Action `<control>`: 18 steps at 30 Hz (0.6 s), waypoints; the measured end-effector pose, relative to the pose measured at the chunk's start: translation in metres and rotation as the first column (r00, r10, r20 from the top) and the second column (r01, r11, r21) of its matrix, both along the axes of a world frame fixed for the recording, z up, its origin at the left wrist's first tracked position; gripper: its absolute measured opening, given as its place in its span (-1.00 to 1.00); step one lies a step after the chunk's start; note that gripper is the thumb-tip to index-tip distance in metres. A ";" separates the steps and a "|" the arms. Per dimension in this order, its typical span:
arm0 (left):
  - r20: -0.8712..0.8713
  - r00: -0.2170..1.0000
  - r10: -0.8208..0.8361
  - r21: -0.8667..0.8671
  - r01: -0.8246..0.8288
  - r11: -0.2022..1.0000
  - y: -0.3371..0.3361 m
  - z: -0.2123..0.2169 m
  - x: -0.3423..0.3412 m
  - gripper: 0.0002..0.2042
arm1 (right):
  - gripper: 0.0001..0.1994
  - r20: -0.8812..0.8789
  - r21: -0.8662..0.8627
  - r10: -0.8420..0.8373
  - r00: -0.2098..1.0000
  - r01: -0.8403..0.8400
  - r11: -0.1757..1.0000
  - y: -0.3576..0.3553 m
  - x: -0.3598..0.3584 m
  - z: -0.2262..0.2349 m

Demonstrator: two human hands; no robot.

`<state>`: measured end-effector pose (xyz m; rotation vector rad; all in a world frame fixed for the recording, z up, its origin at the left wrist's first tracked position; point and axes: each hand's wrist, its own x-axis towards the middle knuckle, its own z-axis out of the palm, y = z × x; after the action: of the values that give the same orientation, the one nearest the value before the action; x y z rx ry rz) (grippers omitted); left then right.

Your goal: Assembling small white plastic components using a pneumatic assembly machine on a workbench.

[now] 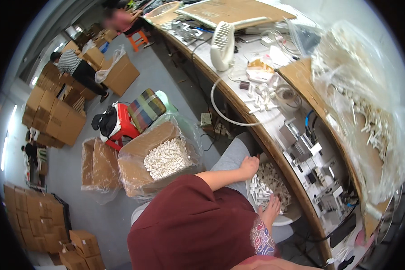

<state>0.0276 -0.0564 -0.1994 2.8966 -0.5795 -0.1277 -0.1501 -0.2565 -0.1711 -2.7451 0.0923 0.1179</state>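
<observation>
A pale basin (285,221) filled with small white plastic parts (262,189) sits at my lap, beside the bench edge. My left hand (249,167) lies at its far-left rim, next to my grey trouser leg; its fingers are bunched and partly hidden, so what they grip does not show. Over the near side of the basin, my right hand (270,210) touches the parts with its fingers apart.
Alongside runs a workbench (297,193) with metal fixtures (301,144), a white fan (222,45) and a plastic-lined carton of white parts (364,112). Left are another lined carton (135,155), a red stool (121,121) and stacked boxes (54,117). Two people are farther off.
</observation>
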 end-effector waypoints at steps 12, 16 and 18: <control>-0.111 0.987 -0.116 -0.243 0.086 0.966 0.037 0.033 -0.023 -0.09 | -0.54 0.009 0.126 0.083 0.996 -0.084 0.989 -0.002 -0.009 -0.002; -0.101 0.977 -0.189 -0.284 0.154 0.946 0.054 0.030 -0.046 -0.04 | -0.61 -0.185 0.188 0.141 0.973 -0.105 0.977 0.018 0.001 0.024; -0.056 0.977 -0.206 -0.306 0.180 0.935 0.057 0.036 -0.049 -0.05 | -0.67 -0.288 0.349 0.063 0.955 0.044 0.936 0.021 -0.002 0.022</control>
<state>-0.0211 0.0006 -0.1637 2.5247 -0.7925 -0.1760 -0.1516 -0.2359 -0.1491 -2.3505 0.1262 0.4997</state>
